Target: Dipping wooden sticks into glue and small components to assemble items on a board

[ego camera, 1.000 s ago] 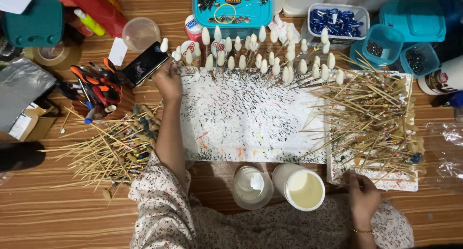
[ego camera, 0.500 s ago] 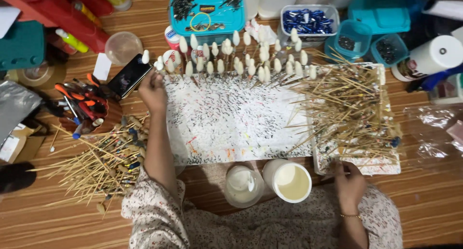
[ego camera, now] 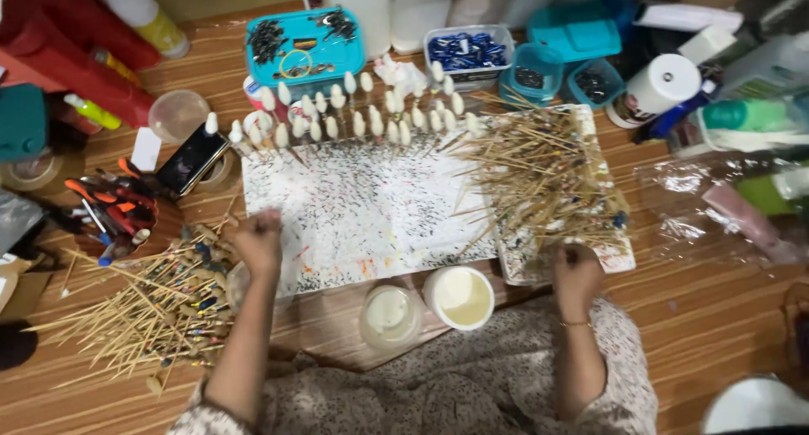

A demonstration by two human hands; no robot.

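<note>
Wooden skewers (ego camera: 548,178) lie heaped on a paint-flecked tray just ahead of the right hand (ego camera: 576,271), which is curled shut at the near edge of that heap, its fingertips among the nearest sticks; whether it actually pinches one cannot be told. The left hand (ego camera: 258,237) is blurred and closed into a loose fist at the near left corner of the speckled white sheet (ego camera: 371,208), with what it holds, if anything, too smeared to make out. Just to the outside of that hand and slightly nearer the body spreads a second pile of skewers with coloured tips (ego camera: 143,313), fanned across the wooden surface (ego camera: 699,317). Between the two hands, close to the body, stand a cup of cream-coloured liquid (ego camera: 459,296) and, touching it on the left-hand side, a lidded clear jar (ego camera: 390,315). Beyond the sheet, well ahead of both hands, a row of upright sticks with white drop-shaped heads (ego camera: 354,115) runs across the far edge. Further off from the left hand sit a dark phone (ego camera: 192,159) and a holder of orange-handled tools (ego camera: 114,212); a teal tray of small dark parts (ego camera: 303,48) lies past the row.
</note>
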